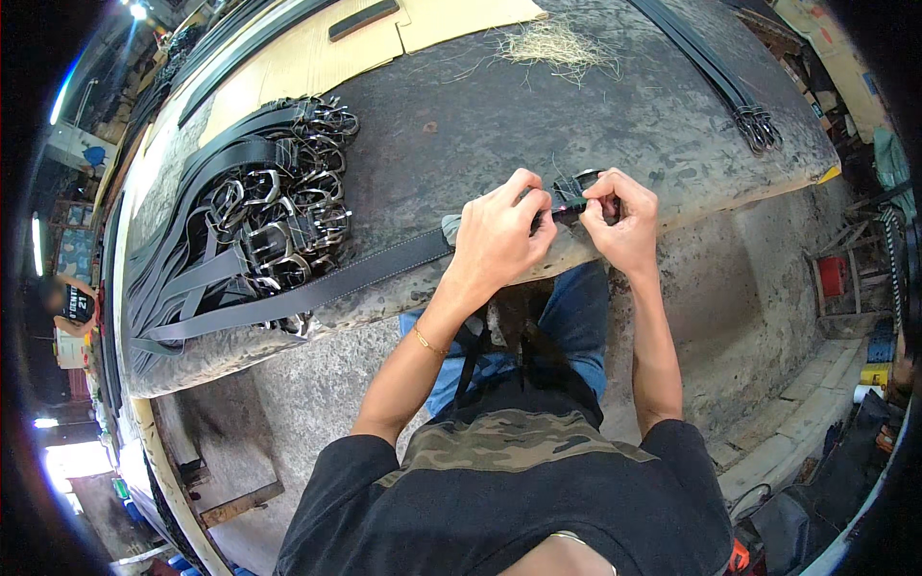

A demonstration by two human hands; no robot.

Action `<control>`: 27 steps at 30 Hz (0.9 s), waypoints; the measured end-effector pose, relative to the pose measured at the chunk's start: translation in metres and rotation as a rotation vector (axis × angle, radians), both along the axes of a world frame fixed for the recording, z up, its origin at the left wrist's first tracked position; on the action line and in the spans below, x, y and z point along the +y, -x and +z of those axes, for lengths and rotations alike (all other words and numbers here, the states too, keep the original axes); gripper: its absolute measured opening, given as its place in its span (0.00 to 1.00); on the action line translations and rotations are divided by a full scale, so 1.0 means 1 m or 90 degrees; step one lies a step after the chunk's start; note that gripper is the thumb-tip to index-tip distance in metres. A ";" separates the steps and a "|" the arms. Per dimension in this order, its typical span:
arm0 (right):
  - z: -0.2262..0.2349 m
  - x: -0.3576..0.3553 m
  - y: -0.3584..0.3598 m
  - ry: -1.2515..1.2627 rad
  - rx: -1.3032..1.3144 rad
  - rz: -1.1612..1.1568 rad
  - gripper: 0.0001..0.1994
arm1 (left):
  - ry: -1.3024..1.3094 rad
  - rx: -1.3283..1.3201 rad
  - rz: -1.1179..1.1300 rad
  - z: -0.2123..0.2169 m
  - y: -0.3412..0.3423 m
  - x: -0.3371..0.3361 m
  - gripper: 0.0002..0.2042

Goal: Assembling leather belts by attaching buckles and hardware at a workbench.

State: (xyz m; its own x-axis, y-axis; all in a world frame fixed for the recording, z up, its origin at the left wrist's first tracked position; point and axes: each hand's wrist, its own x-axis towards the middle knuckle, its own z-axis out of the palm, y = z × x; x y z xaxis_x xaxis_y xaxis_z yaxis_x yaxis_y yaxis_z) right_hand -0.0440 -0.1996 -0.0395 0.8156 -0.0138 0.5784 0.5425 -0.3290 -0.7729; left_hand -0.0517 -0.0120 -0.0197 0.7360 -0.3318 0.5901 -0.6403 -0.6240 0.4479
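A black belt (384, 269) with pale stitching runs from the left pile across the table's near edge to my hands. My left hand (501, 230) is closed over the belt near its buckle end, fingers curled into a pinch. Just right of it, my right hand (626, 219) is closed too, thumb and fingertips pinched on a small dark item beside the belt. A pinkish spot shows at that item's left end; its kind is too small to make out. The belt's metal buckle (579, 180) lies just beyond my fingertips, partly hidden by the right hand.
Many black belts with metal buckles (288, 226) lie heaped at the left. More belts (754, 125) lie at the far right. Loose pale threads (562, 48) and cardboard (461, 21) with a dark bar (363, 19) are at the back. A person (75, 305) is far left.
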 end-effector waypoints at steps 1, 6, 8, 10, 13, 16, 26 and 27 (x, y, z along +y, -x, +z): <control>0.000 0.000 0.000 0.003 -0.007 0.000 0.05 | 0.001 -0.003 -0.001 0.001 0.000 0.000 0.06; 0.000 0.002 0.001 0.021 -0.025 -0.004 0.05 | 0.000 0.005 -0.005 -0.001 0.000 0.000 0.06; -0.001 0.002 0.001 0.024 -0.037 -0.010 0.06 | 0.000 -0.002 -0.008 -0.001 0.000 0.000 0.06; -0.001 0.002 0.000 0.025 -0.043 -0.008 0.06 | -0.001 -0.004 -0.010 0.000 0.000 0.000 0.06; -0.001 0.002 0.001 0.004 -0.032 -0.002 0.06 | -0.002 -0.010 -0.011 0.000 0.001 0.001 0.06; -0.006 -0.001 -0.001 -0.040 -0.013 0.003 0.06 | -0.003 -0.015 -0.012 0.000 0.001 0.000 0.06; -0.002 0.001 0.000 -0.006 -0.004 0.008 0.05 | -0.009 -0.014 -0.009 -0.001 0.000 -0.001 0.06; -0.002 0.000 0.000 -0.007 -0.005 0.007 0.05 | -0.010 -0.015 -0.009 -0.001 0.000 -0.001 0.06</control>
